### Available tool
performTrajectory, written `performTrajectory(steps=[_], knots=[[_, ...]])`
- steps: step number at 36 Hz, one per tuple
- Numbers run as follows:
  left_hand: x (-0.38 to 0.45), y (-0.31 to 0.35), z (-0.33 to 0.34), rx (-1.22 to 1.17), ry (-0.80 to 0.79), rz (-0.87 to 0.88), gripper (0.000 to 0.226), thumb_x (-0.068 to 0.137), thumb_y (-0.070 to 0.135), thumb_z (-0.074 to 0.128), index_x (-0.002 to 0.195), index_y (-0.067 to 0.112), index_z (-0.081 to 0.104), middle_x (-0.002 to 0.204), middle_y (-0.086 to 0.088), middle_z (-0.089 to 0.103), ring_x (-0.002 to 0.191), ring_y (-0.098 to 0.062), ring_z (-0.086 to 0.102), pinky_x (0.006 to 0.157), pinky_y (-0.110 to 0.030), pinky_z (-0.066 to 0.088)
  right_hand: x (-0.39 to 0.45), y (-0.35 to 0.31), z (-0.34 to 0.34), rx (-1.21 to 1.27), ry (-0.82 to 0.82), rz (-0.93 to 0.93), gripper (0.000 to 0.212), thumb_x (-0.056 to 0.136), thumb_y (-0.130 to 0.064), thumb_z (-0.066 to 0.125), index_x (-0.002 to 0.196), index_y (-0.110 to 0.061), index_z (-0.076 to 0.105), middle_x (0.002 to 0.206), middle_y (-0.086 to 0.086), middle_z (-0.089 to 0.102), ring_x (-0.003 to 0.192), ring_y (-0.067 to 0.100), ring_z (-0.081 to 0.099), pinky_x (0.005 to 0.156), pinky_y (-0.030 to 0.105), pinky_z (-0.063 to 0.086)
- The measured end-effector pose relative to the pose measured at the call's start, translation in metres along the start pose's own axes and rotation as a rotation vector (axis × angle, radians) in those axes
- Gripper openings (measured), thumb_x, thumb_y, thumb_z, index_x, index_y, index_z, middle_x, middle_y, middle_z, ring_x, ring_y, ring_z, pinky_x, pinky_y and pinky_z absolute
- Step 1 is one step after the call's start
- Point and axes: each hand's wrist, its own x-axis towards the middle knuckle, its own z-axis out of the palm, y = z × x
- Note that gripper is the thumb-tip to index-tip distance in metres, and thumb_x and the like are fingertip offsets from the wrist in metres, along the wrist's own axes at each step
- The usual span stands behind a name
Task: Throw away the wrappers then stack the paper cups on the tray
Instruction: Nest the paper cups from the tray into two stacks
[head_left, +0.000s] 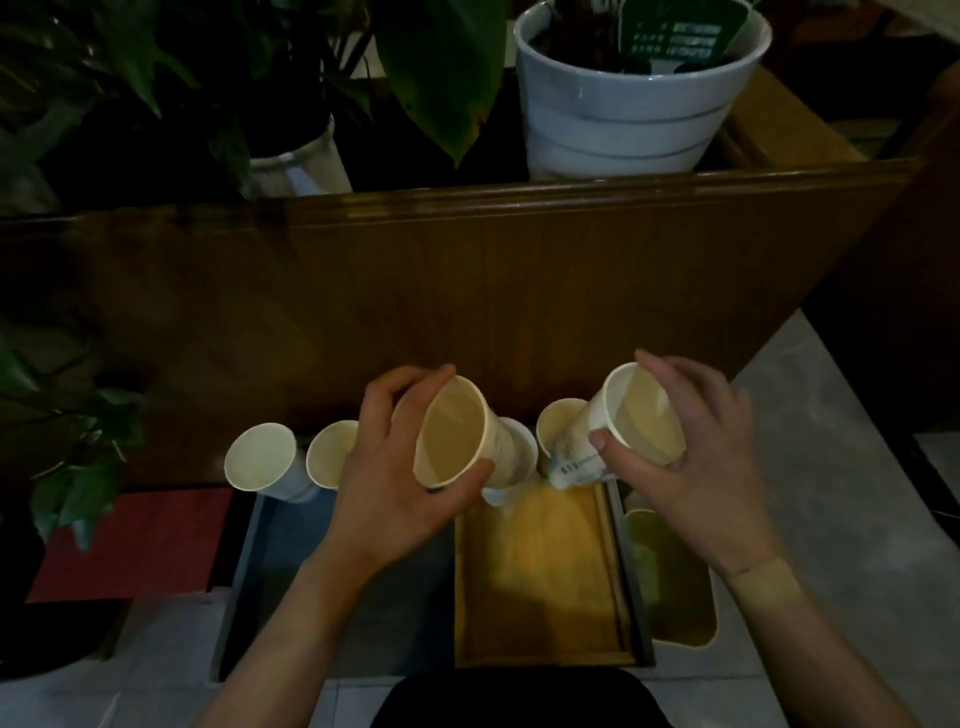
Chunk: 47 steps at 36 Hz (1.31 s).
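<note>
Two white paper cups are being held tilted above the far end of the wooden tray (540, 587), mouths facing the camera. The left hand (387, 488) is clamping the plain left cup (452, 431); the right hand (696, 457) is clamping the right cup (631, 421), which is showing blue print too blurred to read. Four more cups are standing behind.

Six white paper cups in view: two (260, 462) (330, 452) stand upright along the far edge of the grey table (275, 561), two more (511, 462) (558, 423) upright at the far end of the wooden tray (540, 582). One cup (452, 431) is held tilted, mouth toward the viewer, above the tray's far left corner; another (639, 415) is held tilted above its far right corner. Wrappers not discernible.
</note>
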Motion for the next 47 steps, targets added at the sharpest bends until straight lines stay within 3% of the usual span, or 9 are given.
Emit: performTrajectory(steps=[3, 8, 13, 23, 28, 34, 40, 47], knots=[[0.006, -0.002, 0.003, -0.006, 0.028, -0.029, 0.082, 0.072, 0.06, 0.065, 0.144, 0.034, 0.036, 0.139, 0.013, 0.027, 0.124, -0.007, 0.038, 0.086, -0.018, 0.042, 0.009, 0.001, 0.002, 0.008, 0.023, 0.01, 0.08, 0.071, -0.059, 0.066, 0.141, -0.029, 0.042, 0.134, -0.006, 0.038, 0.121, 0.018, 0.032, 0.088, 0.029, 0.031], [0.014, -0.005, 0.013, -0.01, 0.015, -0.076, 0.083, 0.072, 0.061, 0.065, 0.144, 0.032, 0.036, 0.14, 0.008, 0.029, 0.122, -0.006, 0.037, 0.086, -0.019, 0.043, 0.02, 0.008, 0.012, -0.027, 0.014, 0.01, 0.08, 0.073, -0.05, 0.073, 0.143, -0.028, 0.04, 0.135, -0.004, 0.038, 0.122, 0.022, 0.032, 0.089, 0.031, 0.031], [0.018, -0.008, 0.024, 0.018, -0.026, -0.118, 0.084, 0.07, 0.063, 0.063, 0.145, 0.034, 0.036, 0.14, 0.011, 0.028, 0.123, -0.008, 0.039, 0.087, -0.031, 0.052, 0.027, 0.019, 0.025, -0.078, -0.043, 0.0, 0.082, 0.073, -0.055, 0.068, 0.144, -0.03, 0.036, 0.137, -0.005, 0.035, 0.124, 0.021, 0.029, 0.089, 0.031, 0.032], [0.021, -0.019, 0.042, 0.051, -0.112, -0.179, 0.089, 0.069, 0.068, 0.061, 0.146, 0.034, 0.034, 0.144, 0.01, 0.025, 0.124, -0.01, 0.04, 0.089, -0.034, 0.053, 0.034, 0.036, 0.046, -0.129, -0.144, -0.018, 0.085, 0.073, -0.06, 0.065, 0.146, -0.027, 0.035, 0.139, -0.002, 0.036, 0.123, 0.02, 0.026, 0.091, 0.034, 0.039], [0.022, -0.023, 0.05, 0.048, -0.141, -0.179, 0.089, 0.07, 0.068, 0.061, 0.146, 0.032, 0.034, 0.144, 0.007, 0.027, 0.125, -0.014, 0.041, 0.09, -0.039, 0.054, 0.037, 0.043, 0.056, -0.148, -0.171, -0.025, 0.087, 0.072, -0.069, 0.054, 0.145, -0.028, 0.033, 0.138, -0.003, 0.035, 0.123, 0.019, 0.026, 0.092, 0.035, 0.039], [0.021, -0.027, 0.061, 0.092, -0.152, -0.148, 0.084, 0.07, 0.073, 0.057, 0.142, 0.044, 0.026, 0.142, 0.013, 0.024, 0.126, -0.01, 0.037, 0.086, -0.033, 0.052, 0.039, 0.052, 0.068, -0.16, -0.201, -0.05, 0.088, 0.071, -0.073, 0.049, 0.144, -0.029, 0.032, 0.136, -0.002, 0.037, 0.121, 0.019, 0.027, 0.091, 0.036, 0.039], [0.018, -0.033, 0.072, 0.138, -0.188, -0.122, 0.085, 0.071, 0.073, 0.058, 0.143, 0.043, 0.025, 0.141, 0.01, 0.024, 0.128, -0.012, 0.035, 0.085, -0.029, 0.048, 0.035, 0.057, 0.081, -0.202, -0.234, -0.052, 0.088, 0.069, -0.077, 0.047, 0.143, -0.031, 0.031, 0.137, -0.004, 0.037, 0.12, 0.018, 0.028, 0.09, 0.033, 0.039], [0.016, -0.042, 0.087, 0.183, -0.201, -0.102, 0.086, 0.073, 0.069, 0.065, 0.143, 0.038, 0.028, 0.139, 0.006, 0.029, 0.125, -0.014, 0.037, 0.087, -0.03, 0.05, 0.033, 0.062, 0.09, -0.254, -0.28, -0.074, 0.088, 0.072, -0.066, 0.062, 0.145, -0.028, 0.032, 0.139, -0.001, 0.038, 0.12, 0.02, 0.03, 0.093, 0.035, 0.04]])
